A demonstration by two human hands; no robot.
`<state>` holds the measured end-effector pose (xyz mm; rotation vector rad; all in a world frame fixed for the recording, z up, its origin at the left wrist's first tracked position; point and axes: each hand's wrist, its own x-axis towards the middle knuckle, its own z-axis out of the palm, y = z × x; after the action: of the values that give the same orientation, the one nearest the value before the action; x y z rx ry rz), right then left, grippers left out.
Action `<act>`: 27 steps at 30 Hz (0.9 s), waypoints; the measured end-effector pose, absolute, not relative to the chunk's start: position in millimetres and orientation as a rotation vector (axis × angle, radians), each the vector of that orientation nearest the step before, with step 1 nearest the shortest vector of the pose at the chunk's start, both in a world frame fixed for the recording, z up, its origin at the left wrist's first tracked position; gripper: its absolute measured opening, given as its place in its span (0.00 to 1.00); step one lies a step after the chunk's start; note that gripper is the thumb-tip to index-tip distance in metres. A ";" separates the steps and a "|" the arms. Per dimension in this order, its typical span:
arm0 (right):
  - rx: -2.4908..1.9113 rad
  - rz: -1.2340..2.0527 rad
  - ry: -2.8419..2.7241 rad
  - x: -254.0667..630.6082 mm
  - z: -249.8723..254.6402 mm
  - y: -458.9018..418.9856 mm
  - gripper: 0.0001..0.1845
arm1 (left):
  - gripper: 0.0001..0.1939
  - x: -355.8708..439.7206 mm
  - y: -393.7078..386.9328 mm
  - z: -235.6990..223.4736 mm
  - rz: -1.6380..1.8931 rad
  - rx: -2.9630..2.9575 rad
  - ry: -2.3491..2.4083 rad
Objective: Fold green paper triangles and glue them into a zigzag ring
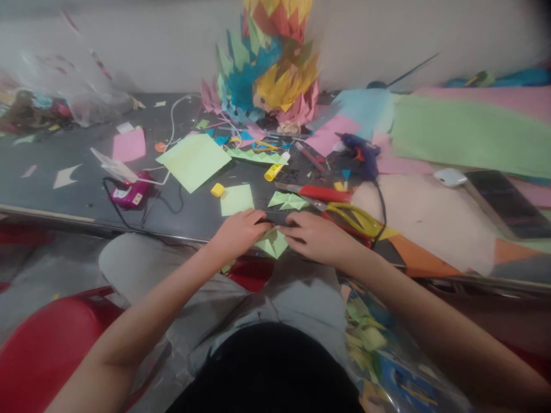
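A small folded piece of light green paper (272, 243) is held between my two hands at the table's front edge. My left hand (241, 230) pinches it from the left, and my right hand (316, 236) grips its right side with fingers bent. Just beyond lie a square of green paper (237, 199) and a folded green paper piece (287, 201). By the right hand rest yellow-handled scissors (357, 217) and a red-handled cutter (325, 193). A yellow glue stick (275, 170) lies farther back, its yellow cap (218, 189) apart from it.
A tall folded-paper model (267, 74) stands at the back. A blue glue gun (360, 154), with its cord, lies right of centre. A phone (510, 202) and large paper sheets (469, 132) cover the right. Left are a purple power adapter (132, 190) and a larger green sheet (193, 160).
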<state>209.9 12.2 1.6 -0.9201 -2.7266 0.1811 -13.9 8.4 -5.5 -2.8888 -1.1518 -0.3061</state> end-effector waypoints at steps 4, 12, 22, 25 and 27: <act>-1.005 0.254 -2.698 221.2 6.3 8.6 0.16 | 0.12 -13.9 7.5 -4.5 -0.324 -2.880 -1.195; -1.041 0.330 -2.582 221.4 11.2 4.8 0.15 | 0.13 -16.6 9.4 -8.6 -0.486 -2.954 -1.261; -0.834 0.391 -2.723 206.5 11.4 8.7 0.07 | 0.06 -11.5 10.9 -12.7 -0.766 -2.921 -1.582; -0.802 0.320 -2.708 206.4 13.3 7.9 0.08 | 0.04 -9.9 11.4 -10.2 -0.966 -2.778 -1.573; -0.782 0.207 -2.695 206.3 12.2 8.2 0.09 | 0.04 -9.8 7.3 -6.0 -1.227 -2.601 -1.513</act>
<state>206.3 8.2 12.2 -0.7823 -2.6947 0.2070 -9.8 7.3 -6.0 -2.6013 -1.5130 -1.2267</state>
